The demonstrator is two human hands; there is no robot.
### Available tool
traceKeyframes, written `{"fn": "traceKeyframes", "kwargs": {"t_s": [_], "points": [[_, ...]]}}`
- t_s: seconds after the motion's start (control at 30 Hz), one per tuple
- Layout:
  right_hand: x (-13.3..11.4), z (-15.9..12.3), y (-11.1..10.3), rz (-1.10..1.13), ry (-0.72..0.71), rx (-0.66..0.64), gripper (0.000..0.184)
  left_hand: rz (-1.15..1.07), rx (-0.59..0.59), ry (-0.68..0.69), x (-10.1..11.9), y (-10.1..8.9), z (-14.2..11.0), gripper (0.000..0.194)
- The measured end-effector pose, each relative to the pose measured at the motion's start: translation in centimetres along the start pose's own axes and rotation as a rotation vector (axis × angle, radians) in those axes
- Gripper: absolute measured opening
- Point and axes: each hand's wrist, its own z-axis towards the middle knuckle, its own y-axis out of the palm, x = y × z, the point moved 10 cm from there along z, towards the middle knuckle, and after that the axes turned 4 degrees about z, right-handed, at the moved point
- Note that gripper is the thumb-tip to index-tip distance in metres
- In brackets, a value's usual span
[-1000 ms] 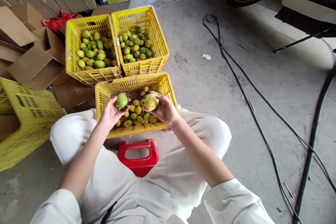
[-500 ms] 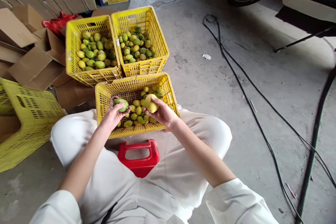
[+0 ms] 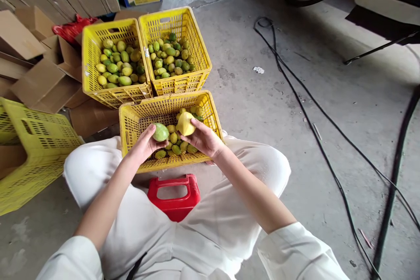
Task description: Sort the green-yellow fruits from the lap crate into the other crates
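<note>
My left hand is closed around a green lemon, its thumb on the fruit's upper left side. A larger yellow lemon rests in my right hand, gripped between thumb and fingers. Both fruits are held above the near yellow crate, a little apart from each other. Inside that crate, several small yellow-green lemons lie mostly toward the right and front; my hands and the held fruit hide some of them.
Two more yellow crates, the left one and the right one, stand beyond with green and yellow lemons. A red plastic stool is between my legs. Cardboard boxes and a tilted yellow crate lie left; black cables cross the floor right.
My left hand has moved right with the green lemon, which has turned and shows a paler side. The yellow lemon has turned and shifted slightly left and up in my right hand.
</note>
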Motion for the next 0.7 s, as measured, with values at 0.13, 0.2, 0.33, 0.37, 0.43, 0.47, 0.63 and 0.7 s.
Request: {"fn": "traceKeyframes", "kwargs": {"t_s": [0.13,0.2,0.33,0.37,0.43,0.47,0.63,0.7], "points": [[1.7,-0.2,-0.4,-0.026,0.116,0.018,0.031,-0.009,0.043,-0.125,-1.4,0.1,-0.3,0.022],[2.4,-0.3,-0.2,-0.039,0.166,-0.002,0.030,-0.047,0.106,-0.170,-2.0,-0.2,-0.4,0.015],[2.1,-0.2,-0.3,-0.029,0.146,0.029,0.030,-0.072,0.209,-0.197,-2.5,-0.9,-0.4,0.013],[1.7,-0.2,-0.2,-0.013,0.128,0.026,0.032,-0.068,0.203,-0.189,-2.5,-0.9,-0.4,0.015],[0.9,-0.1,0.4,0.016,0.083,-0.013,0.037,-0.078,0.154,-0.136,-2.0,-0.4,-0.3,0.019],[0.4,-0.1,0.7,0.024,0.060,-0.037,0.040,-0.092,0.120,-0.095,-1.6,-0.1,-0.3,0.022],[-0.8,-0.2,0.6,-0.003,-0.019,-0.031,0.042,-0.127,-0.018,0.098,0.5,1.1,-0.5,0.056],[-0.7,-0.2,0.2,-0.038,-0.016,0.009,0.038,-0.067,-0.042,0.121,0.8,1.2,-0.5,0.060]]}}
